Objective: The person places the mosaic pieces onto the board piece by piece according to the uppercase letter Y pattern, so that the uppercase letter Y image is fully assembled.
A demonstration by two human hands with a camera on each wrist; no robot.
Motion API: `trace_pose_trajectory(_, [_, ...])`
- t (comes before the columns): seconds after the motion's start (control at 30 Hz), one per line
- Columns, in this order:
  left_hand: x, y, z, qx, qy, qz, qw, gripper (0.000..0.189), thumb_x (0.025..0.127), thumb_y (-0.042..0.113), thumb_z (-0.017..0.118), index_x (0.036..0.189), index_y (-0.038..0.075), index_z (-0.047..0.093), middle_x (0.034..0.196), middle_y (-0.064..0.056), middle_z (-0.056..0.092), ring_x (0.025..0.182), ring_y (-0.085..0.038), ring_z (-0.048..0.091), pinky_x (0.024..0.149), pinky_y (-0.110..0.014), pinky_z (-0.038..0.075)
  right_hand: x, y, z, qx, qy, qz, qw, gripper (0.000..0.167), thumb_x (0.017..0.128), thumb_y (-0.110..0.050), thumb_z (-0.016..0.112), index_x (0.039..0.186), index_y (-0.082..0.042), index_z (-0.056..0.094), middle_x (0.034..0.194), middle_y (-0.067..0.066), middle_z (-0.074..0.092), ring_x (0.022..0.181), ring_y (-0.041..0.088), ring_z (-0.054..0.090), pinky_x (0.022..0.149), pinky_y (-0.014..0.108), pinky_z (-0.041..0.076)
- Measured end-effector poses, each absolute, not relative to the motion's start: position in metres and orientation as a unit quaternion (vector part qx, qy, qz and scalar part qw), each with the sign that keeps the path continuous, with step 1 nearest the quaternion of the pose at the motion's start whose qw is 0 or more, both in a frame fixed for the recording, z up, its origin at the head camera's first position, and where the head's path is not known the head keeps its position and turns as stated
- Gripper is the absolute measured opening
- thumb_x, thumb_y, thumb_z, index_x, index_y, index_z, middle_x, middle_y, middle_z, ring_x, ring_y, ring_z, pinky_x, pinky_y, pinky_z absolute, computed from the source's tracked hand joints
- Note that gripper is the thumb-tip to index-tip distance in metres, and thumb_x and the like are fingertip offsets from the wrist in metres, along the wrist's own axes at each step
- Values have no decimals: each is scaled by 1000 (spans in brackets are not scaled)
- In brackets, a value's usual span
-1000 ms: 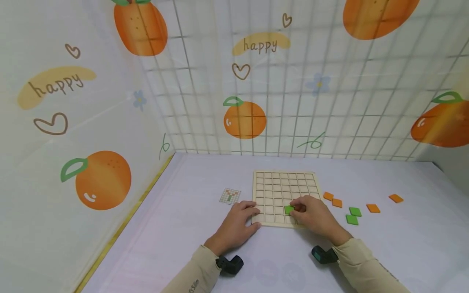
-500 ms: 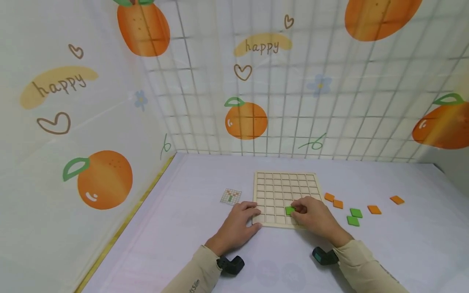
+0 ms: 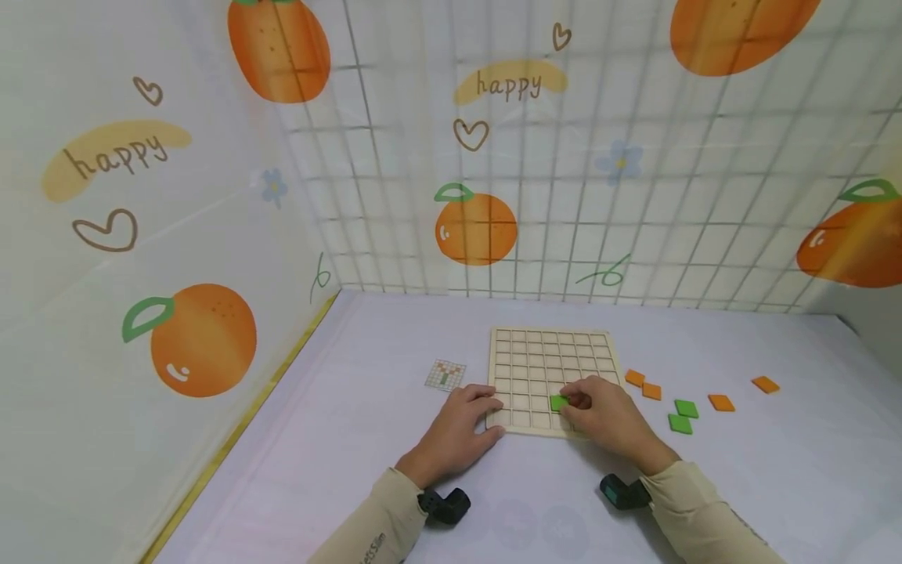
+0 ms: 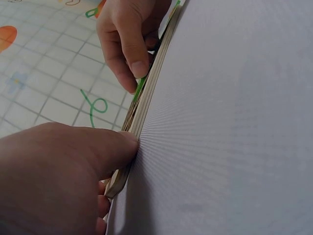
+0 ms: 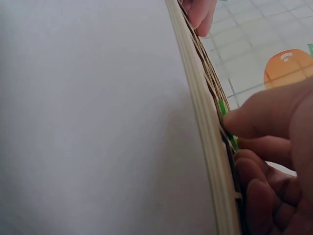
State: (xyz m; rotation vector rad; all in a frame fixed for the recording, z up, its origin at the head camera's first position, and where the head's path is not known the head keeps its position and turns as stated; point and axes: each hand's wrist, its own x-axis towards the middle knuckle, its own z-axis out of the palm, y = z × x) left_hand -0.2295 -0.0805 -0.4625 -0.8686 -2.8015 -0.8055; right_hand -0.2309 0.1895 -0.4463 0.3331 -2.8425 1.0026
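A wooden grid board (image 3: 524,368) lies flat on the table between the hands. My left hand (image 3: 460,431) grips its near left corner, the thumb against the front edge in the left wrist view and the fingers at the left side. Over the lower rows, my right hand (image 3: 609,417) pinches a green square tile (image 3: 558,403) between thumb and fingers. In the right wrist view this green tile (image 5: 223,107) sits low at the board's surface, partly hidden by the fingertips. Whether it lies fully inside a cell I cannot tell.
Right of the board lie two loose green tiles (image 3: 680,424) and several orange tiles (image 3: 722,403). A small printed pattern card (image 3: 445,375) rests left of the board. Behind stands a curtain (image 3: 395,196) with oranges printed on it.
Both hands hold nearly the same pose, the right still on the green tile. The head view has shifted slightly.
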Motion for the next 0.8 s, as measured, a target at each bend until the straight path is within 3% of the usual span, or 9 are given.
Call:
trace_pose_trajectory(0.6, [-229, -80, -459, -279, -922, -264, 42, 38, 96, 31, 68, 129, 14, 67, 145, 0, 50, 129, -20, 45, 107, -37, 41, -223, 202, -432, 99, -920, 375, 48, 26, 91, -17, 72, 115, -7, 73, 98, -1, 71, 88, 14, 65, 70, 32, 53])
trace_pose_trajectory(0.8, [-228, -81, -461, -277, -922, -268, 38, 38, 95, 31, 68, 130, 14, 67, 145, 1, 50, 131, -20, 44, 109, -38, 40, -216, 219, -424, 81, -926, 361, 73, 26, 93, -19, 70, 117, -7, 72, 97, -2, 72, 90, 17, 66, 77, 38, 51])
